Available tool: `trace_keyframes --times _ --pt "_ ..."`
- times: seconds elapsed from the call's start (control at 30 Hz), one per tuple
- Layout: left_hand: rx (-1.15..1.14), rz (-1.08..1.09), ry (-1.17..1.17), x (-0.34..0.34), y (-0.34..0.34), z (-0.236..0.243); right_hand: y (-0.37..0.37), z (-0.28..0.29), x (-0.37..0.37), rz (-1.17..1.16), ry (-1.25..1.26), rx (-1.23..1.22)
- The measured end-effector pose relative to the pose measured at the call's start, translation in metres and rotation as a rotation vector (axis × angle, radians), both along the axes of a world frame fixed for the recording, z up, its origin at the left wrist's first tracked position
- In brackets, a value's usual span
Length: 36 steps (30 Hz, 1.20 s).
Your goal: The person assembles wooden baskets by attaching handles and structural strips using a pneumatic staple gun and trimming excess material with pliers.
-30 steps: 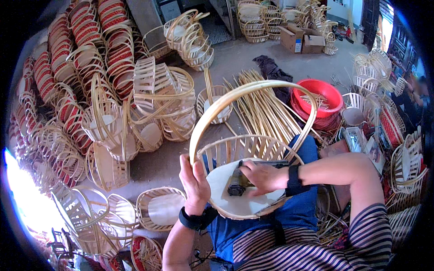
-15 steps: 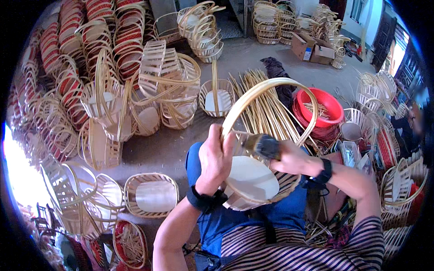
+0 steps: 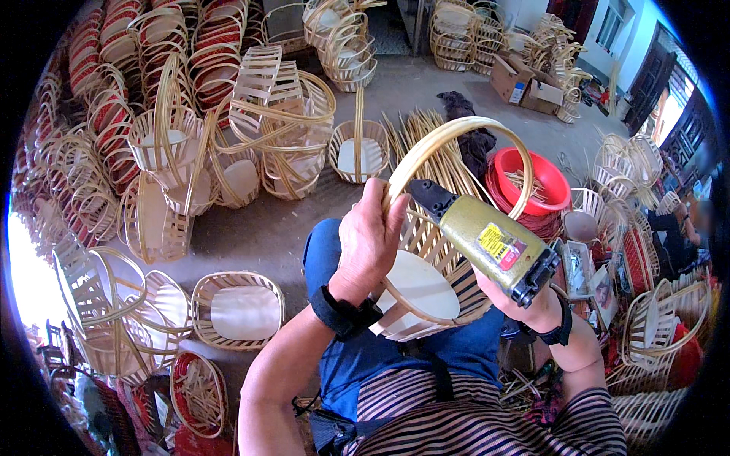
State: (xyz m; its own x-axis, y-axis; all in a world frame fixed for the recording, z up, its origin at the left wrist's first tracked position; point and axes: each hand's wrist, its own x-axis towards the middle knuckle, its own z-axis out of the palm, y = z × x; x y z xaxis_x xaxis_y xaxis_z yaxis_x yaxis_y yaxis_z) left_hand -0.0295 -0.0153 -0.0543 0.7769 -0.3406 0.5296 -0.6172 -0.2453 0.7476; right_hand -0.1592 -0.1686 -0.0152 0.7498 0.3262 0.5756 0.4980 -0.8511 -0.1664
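Observation:
An oval basket (image 3: 418, 285) of pale slats with a flat white bottom rests across my lap. Its tall arched handle (image 3: 487, 125) rises over it. My left hand (image 3: 370, 235) is closed around the foot of the handle, with the thumb along its inner side. In my right hand (image 3: 494, 294) is an olive-yellow nail gun (image 3: 490, 239), its body covering most of the fingers. The gun's black nose (image 3: 432, 199) points at the handle just beside my left thumb. Whether the nose touches the handle I cannot tell.
A loose bundle of thin sticks (image 3: 426, 156) lies ahead, beside a red basin (image 3: 544, 178). Stacked baskets (image 3: 156, 152) fill the left side. An oval basket without a handle (image 3: 243, 311) sits left of my knee. Cardboard boxes (image 3: 525, 83) stand farther back.
The nail gun has swung round, its body now lying slantwise above my right hand and coming closer into view. My left hand keeps its hold on the handle. The whole view has shifted slightly.

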Motion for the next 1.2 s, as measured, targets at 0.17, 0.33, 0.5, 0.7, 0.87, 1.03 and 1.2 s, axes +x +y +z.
trace_keyframes --times 0.17,0.33,0.5,0.7,0.87,1.03,1.2 --pt "-0.006 0.011 -0.022 0.000 -0.001 -0.001 0.000 -0.001 -0.001 -0.009 0.025 -0.086" --pt "-0.004 0.003 0.015 0.000 0.000 0.001 0.004 0.005 -0.002 -0.004 0.037 0.021" --pt "0.000 0.012 0.027 -0.002 0.000 0.003 0.007 0.011 -0.003 -0.019 0.055 0.019" --pt "-0.009 -0.004 0.049 0.000 0.006 0.002 0.010 0.006 -0.002 -0.006 0.053 0.061" --pt "0.008 -0.017 0.056 0.006 0.008 0.003 0.010 0.009 -0.004 0.001 -0.060 0.005" --pt "-0.113 -0.091 0.104 0.027 0.037 -0.016 -0.013 0.003 -0.029 -0.263 0.238 0.714" --pt "0.084 -0.226 -0.272 0.042 0.101 -0.039 -0.074 -0.044 -0.060 -0.534 0.484 1.558"
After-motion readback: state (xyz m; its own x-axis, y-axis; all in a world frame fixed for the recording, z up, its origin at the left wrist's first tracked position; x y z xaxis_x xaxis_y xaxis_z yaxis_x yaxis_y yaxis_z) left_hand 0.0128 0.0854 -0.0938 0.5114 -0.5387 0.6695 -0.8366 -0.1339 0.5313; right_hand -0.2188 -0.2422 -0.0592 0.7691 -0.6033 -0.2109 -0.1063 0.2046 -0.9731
